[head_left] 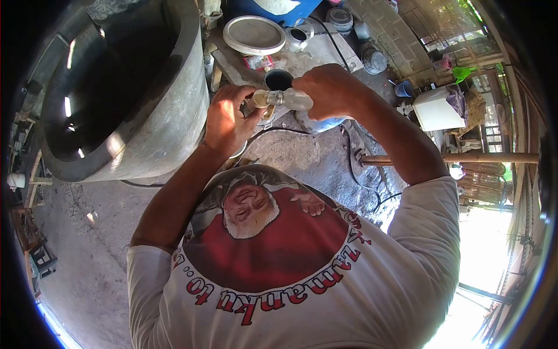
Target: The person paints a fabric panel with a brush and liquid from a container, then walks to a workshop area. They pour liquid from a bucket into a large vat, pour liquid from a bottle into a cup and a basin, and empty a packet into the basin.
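At the upper middle my right hand (327, 88) is wrapped round a clear plastic bottle (297, 99), which lies tilted sideways with its neck toward the left. My left hand (231, 118) has its fingers closed round a small clear container (260, 99), whose lower part my fingers hide. The bottle's mouth is at this container's opening. Just behind the bottle stands a dark-mouthed cup (279, 79). Under my right hand a blue and white container (318, 124) is partly covered.
A large grey round tub (189, 110) fills the upper left. Behind my hands are a round lid (254, 35), a metal pitcher (299, 35) and a blue barrel (270, 10). A dark hose (352, 163) runs over the floor. A pole (488, 157) juts in at right.
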A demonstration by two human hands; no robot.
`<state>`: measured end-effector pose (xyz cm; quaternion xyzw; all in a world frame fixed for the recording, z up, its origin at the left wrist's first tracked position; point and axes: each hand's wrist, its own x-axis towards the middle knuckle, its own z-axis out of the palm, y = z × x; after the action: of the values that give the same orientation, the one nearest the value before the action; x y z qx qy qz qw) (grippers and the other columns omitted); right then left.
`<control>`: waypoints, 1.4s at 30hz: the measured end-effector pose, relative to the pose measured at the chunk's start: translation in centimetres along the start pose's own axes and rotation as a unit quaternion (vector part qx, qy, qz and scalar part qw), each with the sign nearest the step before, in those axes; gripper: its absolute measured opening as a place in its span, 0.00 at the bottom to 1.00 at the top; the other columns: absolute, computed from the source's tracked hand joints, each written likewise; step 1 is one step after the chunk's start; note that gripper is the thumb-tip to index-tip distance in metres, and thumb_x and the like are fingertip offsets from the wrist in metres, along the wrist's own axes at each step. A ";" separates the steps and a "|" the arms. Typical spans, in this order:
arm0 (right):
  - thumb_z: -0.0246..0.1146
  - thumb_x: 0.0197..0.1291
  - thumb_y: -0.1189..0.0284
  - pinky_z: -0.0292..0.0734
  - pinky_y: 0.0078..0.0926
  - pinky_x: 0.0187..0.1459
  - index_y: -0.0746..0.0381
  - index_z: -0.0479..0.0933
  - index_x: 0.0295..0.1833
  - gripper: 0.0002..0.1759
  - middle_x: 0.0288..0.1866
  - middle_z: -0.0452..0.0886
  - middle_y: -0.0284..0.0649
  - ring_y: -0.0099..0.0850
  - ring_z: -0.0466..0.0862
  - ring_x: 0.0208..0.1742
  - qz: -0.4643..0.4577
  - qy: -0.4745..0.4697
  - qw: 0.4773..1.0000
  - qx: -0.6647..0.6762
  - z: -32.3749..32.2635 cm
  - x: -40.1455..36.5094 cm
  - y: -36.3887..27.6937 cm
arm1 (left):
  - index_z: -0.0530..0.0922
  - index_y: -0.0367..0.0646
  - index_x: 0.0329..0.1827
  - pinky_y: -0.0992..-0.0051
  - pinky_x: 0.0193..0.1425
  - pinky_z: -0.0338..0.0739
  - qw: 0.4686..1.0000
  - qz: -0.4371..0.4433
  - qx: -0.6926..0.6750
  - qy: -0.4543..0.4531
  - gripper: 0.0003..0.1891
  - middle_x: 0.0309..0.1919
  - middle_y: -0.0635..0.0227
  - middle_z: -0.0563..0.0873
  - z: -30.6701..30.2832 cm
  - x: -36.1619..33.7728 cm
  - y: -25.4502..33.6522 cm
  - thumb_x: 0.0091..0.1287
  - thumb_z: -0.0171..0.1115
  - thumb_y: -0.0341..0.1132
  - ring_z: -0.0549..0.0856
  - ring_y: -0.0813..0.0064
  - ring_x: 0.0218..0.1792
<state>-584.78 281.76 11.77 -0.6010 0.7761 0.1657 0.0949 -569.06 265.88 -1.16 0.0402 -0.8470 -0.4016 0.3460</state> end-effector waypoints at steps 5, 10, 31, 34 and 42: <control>0.66 0.37 0.73 0.80 0.48 0.41 0.63 0.78 0.37 0.16 0.32 0.83 0.48 0.50 0.86 0.39 -0.009 0.015 1.000 0.001 0.0 -0.2 0.0 | 0.84 0.40 0.48 0.63 0.53 0.79 1.000 0.009 0.010 0.000 0.20 0.44 0.57 0.87 0.0 0.0 -0.1 0.52 0.78 0.32 0.85 0.54 0.47; 0.66 0.37 0.73 0.80 0.48 0.41 0.63 0.78 0.37 0.16 0.32 0.83 0.48 0.50 0.86 0.39 -0.011 0.015 1.000 -0.002 0.2 -0.2 0.1 | 0.83 0.40 0.48 0.60 0.55 0.78 1.000 0.010 0.010 0.000 0.21 0.43 0.56 0.87 0.2 -0.2 -0.2 0.51 0.78 0.34 0.84 0.53 0.48; 0.66 0.37 0.73 0.80 0.48 0.42 0.63 0.79 0.38 0.17 0.32 0.83 0.48 0.50 0.86 0.39 -0.014 0.006 1.000 -0.001 0.3 -0.4 -0.1 | 0.83 0.40 0.48 0.62 0.51 0.80 0.999 0.022 0.032 0.009 0.20 0.43 0.57 0.87 0.4 -0.5 0.2 0.51 0.79 0.32 0.85 0.54 0.46; 0.66 0.36 0.73 0.80 0.48 0.42 0.64 0.79 0.37 0.17 0.32 0.83 0.48 0.50 0.86 0.39 -0.013 0.007 1.000 -0.001 0.1 -0.5 -0.1 | 0.83 0.40 0.48 0.62 0.51 0.80 0.999 0.022 0.032 0.009 0.21 0.42 0.57 0.87 0.5 -0.5 0.2 0.51 0.79 0.32 0.85 0.54 0.46; 0.66 0.36 0.73 0.81 0.48 0.42 0.63 0.79 0.38 0.17 0.32 0.83 0.49 0.50 0.86 0.39 -0.014 -0.001 1.000 -0.013 -0.1 -0.3 -0.1 | 0.83 0.41 0.48 0.62 0.52 0.80 0.999 0.028 0.019 0.018 0.21 0.42 0.57 0.87 0.5 -0.3 0.0 0.51 0.80 0.32 0.85 0.54 0.46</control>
<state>-584.56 281.94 11.92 -0.6131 0.7651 0.1751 0.0901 -569.09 266.34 -1.54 0.0300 -0.8490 -0.3750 0.3712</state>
